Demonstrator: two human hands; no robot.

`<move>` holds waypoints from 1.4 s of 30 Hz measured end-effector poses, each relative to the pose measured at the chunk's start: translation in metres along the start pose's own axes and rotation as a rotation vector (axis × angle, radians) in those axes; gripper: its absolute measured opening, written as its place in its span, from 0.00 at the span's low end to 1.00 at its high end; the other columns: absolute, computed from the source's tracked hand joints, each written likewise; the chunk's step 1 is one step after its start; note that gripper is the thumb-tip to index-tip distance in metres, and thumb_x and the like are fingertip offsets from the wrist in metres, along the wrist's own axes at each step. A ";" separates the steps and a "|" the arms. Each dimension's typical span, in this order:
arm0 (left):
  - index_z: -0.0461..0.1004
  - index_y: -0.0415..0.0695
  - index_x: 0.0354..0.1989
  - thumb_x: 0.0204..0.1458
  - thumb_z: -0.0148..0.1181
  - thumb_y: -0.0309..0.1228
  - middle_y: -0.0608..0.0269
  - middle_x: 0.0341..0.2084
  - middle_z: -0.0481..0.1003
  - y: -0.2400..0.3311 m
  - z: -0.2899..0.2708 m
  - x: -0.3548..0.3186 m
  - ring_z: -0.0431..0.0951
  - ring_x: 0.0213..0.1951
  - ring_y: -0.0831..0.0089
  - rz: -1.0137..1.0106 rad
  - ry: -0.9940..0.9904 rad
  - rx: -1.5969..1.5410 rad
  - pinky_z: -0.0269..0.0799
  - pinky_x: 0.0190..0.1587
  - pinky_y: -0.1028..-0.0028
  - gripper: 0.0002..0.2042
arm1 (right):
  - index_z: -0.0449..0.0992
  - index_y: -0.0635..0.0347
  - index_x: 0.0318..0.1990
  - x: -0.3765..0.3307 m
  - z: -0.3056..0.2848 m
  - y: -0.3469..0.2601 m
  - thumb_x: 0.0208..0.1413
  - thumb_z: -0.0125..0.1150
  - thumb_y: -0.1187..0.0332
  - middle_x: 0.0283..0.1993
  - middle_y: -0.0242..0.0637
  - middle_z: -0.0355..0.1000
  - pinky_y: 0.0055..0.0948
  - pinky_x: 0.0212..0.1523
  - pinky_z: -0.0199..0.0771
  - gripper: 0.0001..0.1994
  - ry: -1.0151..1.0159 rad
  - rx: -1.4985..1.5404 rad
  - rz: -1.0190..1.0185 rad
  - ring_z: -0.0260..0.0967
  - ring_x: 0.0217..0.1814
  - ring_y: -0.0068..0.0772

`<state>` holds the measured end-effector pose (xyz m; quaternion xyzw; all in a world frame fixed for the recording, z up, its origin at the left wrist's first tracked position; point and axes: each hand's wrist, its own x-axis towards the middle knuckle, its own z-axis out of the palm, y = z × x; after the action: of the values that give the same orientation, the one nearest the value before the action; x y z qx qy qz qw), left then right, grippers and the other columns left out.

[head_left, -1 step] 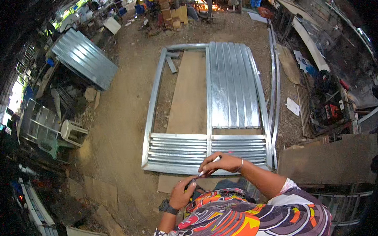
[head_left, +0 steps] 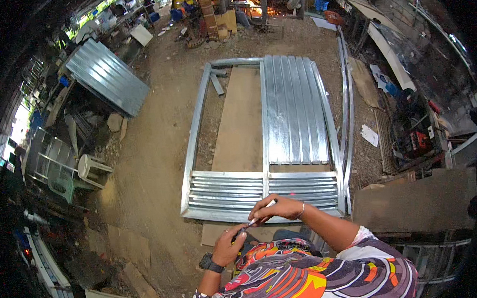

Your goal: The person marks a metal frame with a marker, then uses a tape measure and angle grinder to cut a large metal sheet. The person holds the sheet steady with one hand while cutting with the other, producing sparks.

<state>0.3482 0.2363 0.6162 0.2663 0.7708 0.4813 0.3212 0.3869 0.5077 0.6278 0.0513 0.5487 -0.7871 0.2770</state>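
Observation:
My right hand is closed round a slim white marker pen with a dark end, its lower end pointing down toward my other hand. Close beside it, my left hand is closed on a small dark thing that the fingers mostly hide. A watch is strapped to my left wrist. Both hands are in front of my body, just above the near edge of a galvanised metal frame. Slats fill its near panels, and a ribbed metal sheet covers its far right panel.
Brown board shows through the frame's far left opening. Long metal bars lie along its right side. To the left are a stack of corrugated sheets and a white plastic stool. Orange sparks glow at the far end.
The whole view has shifted slightly, so the frame sits a little lower. My hands keep nearly the same pose, the marker pen still in my right hand.

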 end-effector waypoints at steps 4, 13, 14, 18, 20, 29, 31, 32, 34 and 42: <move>0.76 0.42 0.56 0.63 0.56 0.36 0.57 0.33 0.78 -0.023 -0.062 -0.012 0.77 0.34 0.66 0.005 0.022 -0.036 0.72 0.40 0.66 0.17 | 0.81 0.68 0.49 0.050 0.035 -0.010 0.62 0.65 0.65 0.46 0.41 0.81 0.30 0.52 0.81 0.15 0.023 -0.013 -0.068 0.80 0.46 0.32; 0.75 0.37 0.56 0.62 0.57 0.35 0.63 0.27 0.74 -0.014 -0.093 0.013 0.72 0.26 0.77 0.126 0.070 0.143 0.70 0.30 0.73 0.18 | 0.83 0.61 0.47 0.085 0.045 -0.037 0.62 0.65 0.61 0.44 0.36 0.81 0.33 0.54 0.81 0.14 -0.099 -0.041 -0.084 0.79 0.47 0.30; 0.76 0.36 0.53 0.61 0.58 0.34 0.59 0.27 0.76 -0.009 -0.093 0.013 0.74 0.28 0.71 0.020 0.056 0.155 0.71 0.34 0.68 0.17 | 0.83 0.61 0.47 0.087 0.045 -0.035 0.62 0.65 0.59 0.43 0.35 0.81 0.33 0.52 0.81 0.15 -0.073 -0.017 -0.080 0.78 0.45 0.29; 0.78 0.39 0.48 0.59 0.60 0.34 0.46 0.36 0.78 0.008 -0.089 0.010 0.78 0.41 0.49 0.054 0.059 0.270 0.72 0.43 0.58 0.14 | 0.82 0.63 0.45 0.091 0.043 -0.027 0.67 0.59 0.53 0.39 0.34 0.79 0.26 0.46 0.78 0.19 -0.103 -0.028 -0.038 0.76 0.42 0.24; 0.78 0.40 0.48 0.59 0.60 0.34 0.47 0.35 0.78 0.012 -0.089 0.011 0.78 0.40 0.50 0.202 0.104 0.294 0.71 0.42 0.58 0.13 | 0.81 0.62 0.44 0.095 0.045 -0.026 0.68 0.55 0.49 0.37 0.33 0.78 0.26 0.43 0.77 0.22 -0.057 -0.040 -0.036 0.75 0.39 0.23; 0.74 0.37 0.41 0.61 0.60 0.37 0.54 0.33 0.79 -0.011 -0.146 0.029 0.78 0.36 0.61 0.108 0.223 0.047 0.73 0.40 0.63 0.13 | 0.78 0.66 0.54 0.155 0.077 -0.026 0.70 0.54 0.54 0.47 0.36 0.78 0.30 0.53 0.76 0.22 -0.067 -0.067 -0.211 0.75 0.49 0.26; 0.72 0.38 0.42 0.62 0.60 0.39 0.58 0.32 0.78 -0.017 -0.170 0.026 0.78 0.35 0.69 0.100 0.239 -0.057 0.73 0.39 0.67 0.15 | 0.79 0.65 0.53 0.178 0.095 -0.028 0.69 0.57 0.55 0.48 0.34 0.79 0.30 0.55 0.74 0.21 -0.041 -0.065 -0.197 0.73 0.50 0.25; 0.72 0.38 0.44 0.63 0.59 0.40 0.61 0.32 0.77 -0.019 -0.183 0.022 0.77 0.35 0.73 0.072 0.232 -0.121 0.73 0.39 0.69 0.15 | 0.80 0.64 0.51 0.189 0.105 -0.031 0.67 0.58 0.54 0.44 0.32 0.79 0.30 0.54 0.73 0.20 -0.018 -0.078 -0.223 0.72 0.48 0.23; 0.71 0.39 0.47 0.65 0.57 0.44 0.65 0.31 0.75 -0.026 -0.210 0.021 0.75 0.32 0.80 0.104 0.216 -0.154 0.72 0.37 0.75 0.18 | 0.81 0.62 0.50 0.209 0.121 -0.042 0.67 0.58 0.54 0.43 0.33 0.80 0.30 0.55 0.73 0.19 0.028 -0.116 -0.236 0.74 0.47 0.25; 0.73 0.44 0.41 0.67 0.48 0.53 0.64 0.23 0.72 -0.055 -0.277 0.045 0.74 0.27 0.75 -0.129 0.717 -0.597 0.74 0.32 0.70 0.22 | 0.78 0.68 0.46 0.221 0.147 -0.078 0.70 0.54 0.57 0.41 0.36 0.78 0.31 0.50 0.74 0.19 0.084 -0.130 -0.216 0.75 0.46 0.26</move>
<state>0.1052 0.0889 0.6462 -0.0690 0.6761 0.7226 0.1266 0.1948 0.3120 0.6657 0.0070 0.6122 -0.7722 0.1702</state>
